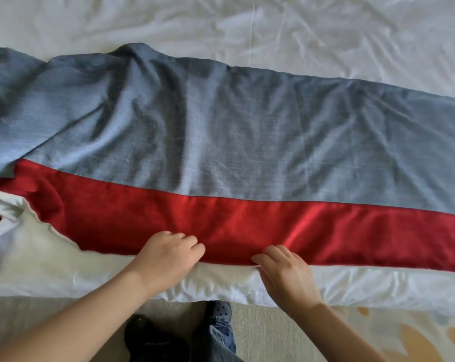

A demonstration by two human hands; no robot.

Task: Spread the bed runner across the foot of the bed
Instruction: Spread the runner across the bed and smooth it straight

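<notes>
The fingers [192,242] of the left hand [166,259] are curled in, pressed together, knuckles up, gripping the near hem of the bed runner [221,152]. Just beside it, not touching, the right hand [286,278] lays its fingers [263,258] close together with the tips on the same hem. Its thumb sits low against the white bedding, and I cannot tell whether it pinches the cloth.

Both hands are on the red band [325,231], the runner's near strip. To the right this hem runs fairly straight and flat to the frame's edge. To the left it wavers and bunches, and the white duvet [299,35] shows through the folds. Beyond the red lies the wide grey-blue part, rumpled. Its far edge is humped up at the upper left and slopes down to the right.

The runner lies across the near part of the bed, with a narrow white margin before the bed's edge and broad creased duvet behind. Below the edge are pale floor [38,314], a grey shoe [219,309] and a jeans leg [221,338].
</notes>
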